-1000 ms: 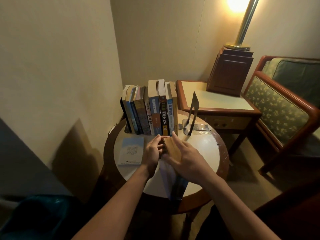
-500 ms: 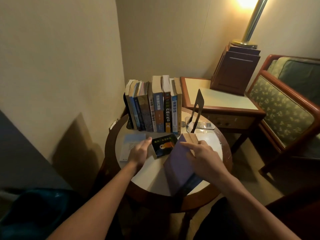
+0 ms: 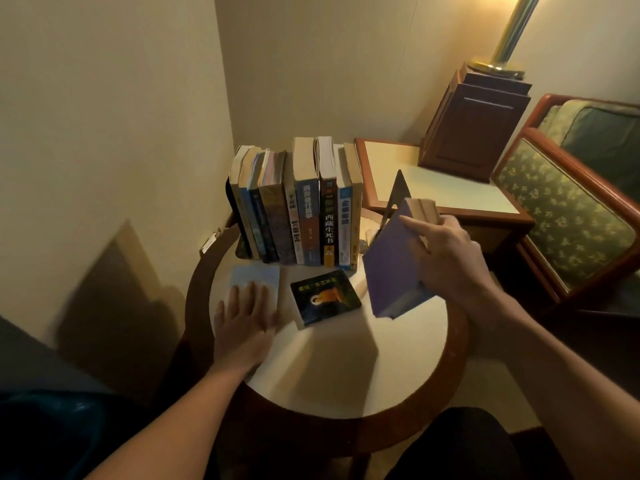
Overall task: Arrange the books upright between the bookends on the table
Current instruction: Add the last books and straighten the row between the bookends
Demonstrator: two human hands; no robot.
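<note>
Beside the row: right hand (image 3: pixel 450 258) clamped on the purple book (image 3: pixel 391 271), tilted, lifted off the table (image 3: pixel 346 382).
Row: books (image 3: pixel 304 216) stood upright; bookend (image 3: pixel 398 192) just right of the row.
Left hand: (image 3: pixel 244 320) flat, fingers spread, on the pale book (image 3: pixel 256 277).
Advice: stand the purple book vertical, slide it into the gap, spine outward.

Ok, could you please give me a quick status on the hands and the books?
Right hand holds purple book, tilted, near right bookend. Left hand flat on pale blue book. Dark book lying flat.
</note>
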